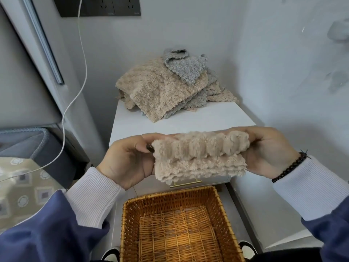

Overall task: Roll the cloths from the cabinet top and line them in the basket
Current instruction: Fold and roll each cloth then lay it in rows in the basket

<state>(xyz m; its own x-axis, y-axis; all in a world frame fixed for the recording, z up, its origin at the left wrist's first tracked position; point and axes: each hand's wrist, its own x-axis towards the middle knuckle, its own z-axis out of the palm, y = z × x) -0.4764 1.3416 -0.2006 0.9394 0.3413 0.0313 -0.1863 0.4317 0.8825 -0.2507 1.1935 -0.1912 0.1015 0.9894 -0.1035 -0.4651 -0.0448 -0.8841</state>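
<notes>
Beige fleece cloth, seemingly part-rolled, is clamped endwise by left hand and right hand above the wicker basket, keeping it tight; the cloth pile waits on the cabinet top.

A pile of cloths is heaped on the white cabinet top, toward 12 o'clock.

A dark socket panel sits high on the wall, a white cable trailing down from it toward a patterned bedcover at left.
</notes>
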